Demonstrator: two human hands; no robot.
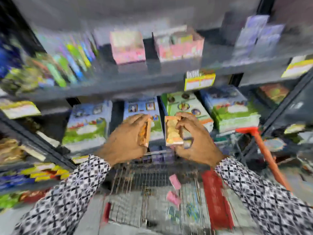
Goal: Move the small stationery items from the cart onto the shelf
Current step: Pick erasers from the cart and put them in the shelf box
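Observation:
The picture is blurred by motion. My left hand (126, 141) grips a small orange packet (147, 133) by its edge. My right hand (196, 141) holds a second small orange packet (172, 131) with its face turned towards me. Both hands are raised above the wire cart (152, 197), in front of the grey shelf (105, 85). Pink items (174, 181) and a few other small packets lie on the cart's wire floor below my hands.
The upper shelf carries pink boxes (127, 48), colourful packs at left and purple packs at right. Blue and green boxes (88, 126) fill the lower shelf behind my hands. An orange cart handle (269, 158) slants at right. Yellow price labels (199, 80) hang on the shelf edge.

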